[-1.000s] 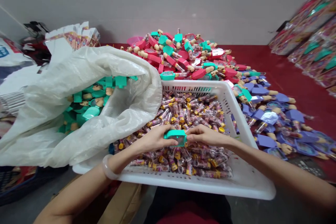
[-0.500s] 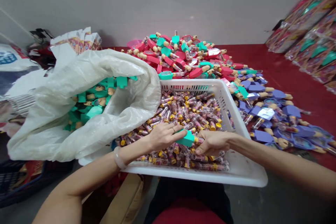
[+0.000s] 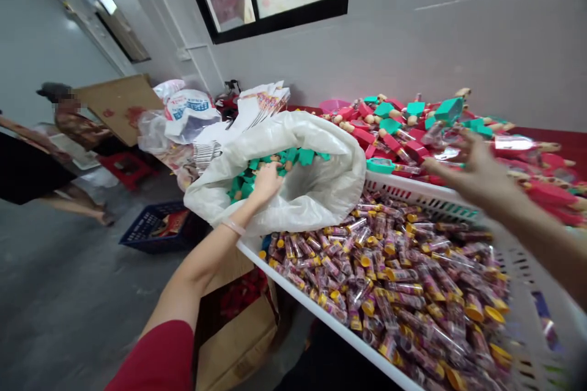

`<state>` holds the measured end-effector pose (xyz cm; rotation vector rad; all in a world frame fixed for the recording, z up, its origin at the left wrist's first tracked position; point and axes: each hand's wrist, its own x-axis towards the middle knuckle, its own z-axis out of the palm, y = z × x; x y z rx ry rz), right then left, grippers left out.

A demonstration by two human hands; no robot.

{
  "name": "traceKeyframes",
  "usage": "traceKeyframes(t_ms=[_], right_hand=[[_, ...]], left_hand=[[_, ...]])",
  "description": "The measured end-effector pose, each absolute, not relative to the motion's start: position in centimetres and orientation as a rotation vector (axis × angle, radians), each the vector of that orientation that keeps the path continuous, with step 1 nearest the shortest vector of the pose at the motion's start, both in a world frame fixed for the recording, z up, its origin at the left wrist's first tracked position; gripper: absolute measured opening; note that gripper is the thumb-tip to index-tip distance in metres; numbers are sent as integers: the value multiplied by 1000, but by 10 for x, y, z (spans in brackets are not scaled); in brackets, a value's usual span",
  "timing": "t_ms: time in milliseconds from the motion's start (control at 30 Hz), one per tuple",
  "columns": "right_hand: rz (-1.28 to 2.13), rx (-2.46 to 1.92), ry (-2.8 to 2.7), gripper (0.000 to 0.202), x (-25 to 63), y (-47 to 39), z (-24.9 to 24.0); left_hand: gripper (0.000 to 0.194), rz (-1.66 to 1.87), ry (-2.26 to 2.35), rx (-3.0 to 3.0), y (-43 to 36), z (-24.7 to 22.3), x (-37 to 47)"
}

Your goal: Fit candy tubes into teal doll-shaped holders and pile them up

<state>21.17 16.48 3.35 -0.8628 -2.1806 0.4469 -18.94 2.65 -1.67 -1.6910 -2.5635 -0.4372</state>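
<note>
My left hand [image 3: 268, 180] reaches into the white plastic sack [image 3: 321, 195], its fingers down among green pieces [image 3: 236, 186] with tan knobs; what its fingertips touch is hidden. Over the pile of red and green items [image 3: 389, 125] at the back, my right hand [image 3: 477, 165] is spread with its fingers apart. A green item with a clear tube [image 3: 447, 111] is just beyond those fingers, apart from the palm. Small clear tubes with yellow caps [image 3: 389, 275] fill the white basket [image 3: 321, 321] in front of me.
Folded printed cards [image 3: 261, 104] lie behind the sack. On the floor at the left are a blue crate [image 3: 153, 226] and a cardboard box [image 3: 238, 342] with red pieces. Two people are farther left, one near a red stool [image 3: 126, 168].
The view has swung left. My left hand has left the green item and gone into the sack. My right hand has moved from above the basket to the back pile and opened.
</note>
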Motion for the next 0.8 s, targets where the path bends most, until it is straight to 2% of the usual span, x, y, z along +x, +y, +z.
traceKeyframes(t_ms=[67,167,233,300,367,467,600,700,800], right_hand=[[540,-982,-2294,59,192,119,1],[601,-807,-2693,69,163,44,-55],[559,-686,-2947,84,150,8,-84],[505,-608,-3103,91,145,-11,-101],[419,-581,-3144,85,150,-16,-109],[210,-669,-3097,64,169,-10,-107],[1,-1117,-2983,50,201,11,-95],[69,-1449,-2880,41,221,35,-85],[126,-1728,-2705,35,236,63,-72]], left_hand=[[51,-289,-2669,-1643,36,-19,-221],[68,-125,-2720,-1744,53,-30,-243],[67,-40,-2700,-1807,61,-39,-245],[57,11,-2665,-1832,65,-47,-243],[49,49,-2644,-1819,67,-51,-240],[41,101,-2633,-1752,69,-46,-239],[38,101,-2588,-1629,67,-9,-238],[38,-119,-2459,-1562,55,36,-221],[39,-509,-2347,-1786,39,69,-176]])
